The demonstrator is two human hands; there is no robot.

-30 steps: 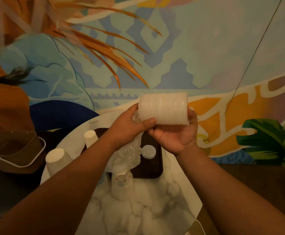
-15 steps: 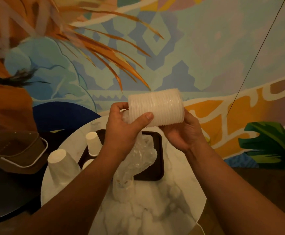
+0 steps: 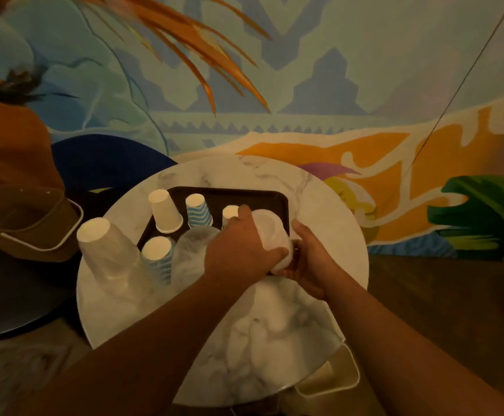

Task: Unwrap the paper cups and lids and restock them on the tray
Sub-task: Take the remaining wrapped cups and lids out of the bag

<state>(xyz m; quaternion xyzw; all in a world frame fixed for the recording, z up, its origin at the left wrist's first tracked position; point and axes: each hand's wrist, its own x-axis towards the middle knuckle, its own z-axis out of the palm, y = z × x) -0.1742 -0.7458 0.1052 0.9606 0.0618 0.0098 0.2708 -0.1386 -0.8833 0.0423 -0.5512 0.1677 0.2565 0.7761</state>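
Half a second earlier both hands held the stack of white lids (image 3: 270, 235) lying sideways up at chest height, well above the round marble table (image 3: 329, 211). It has since come down to the right end of the dark tray (image 3: 244, 194), at about 1 o'clock on the tabletop, and stands tilted rather than level. The view has also tipped downward, so more of the tray shows.

The left hand (image 3: 240, 250) curls over the top and near side of the stack, its thumb reaching up past the far rim. The right hand (image 3: 310, 259) cups the stack from the right and below, fingers wrapped under its base. Whether the base touches the tray cannot be told, since the hands hide it.

The stack is pale, translucent white; its top lid shows as a round disc, and blur hides the ridges. Crumpled clear plastic wrap (image 3: 189, 253) lies just left of the left hand, at the tray's near edge.

On the tray stand upside-down paper cups: a plain white cup (image 3: 164, 211) at its 10 o'clock corner, a blue-striped cup (image 3: 198, 211) beside it, a small cup (image 3: 229, 214) partly behind the left thumb, and another blue-striped cup (image 3: 156, 259) at the near left. A wrapped stack of large cups (image 3: 105, 250) stands off the tray at 9 o'clock.
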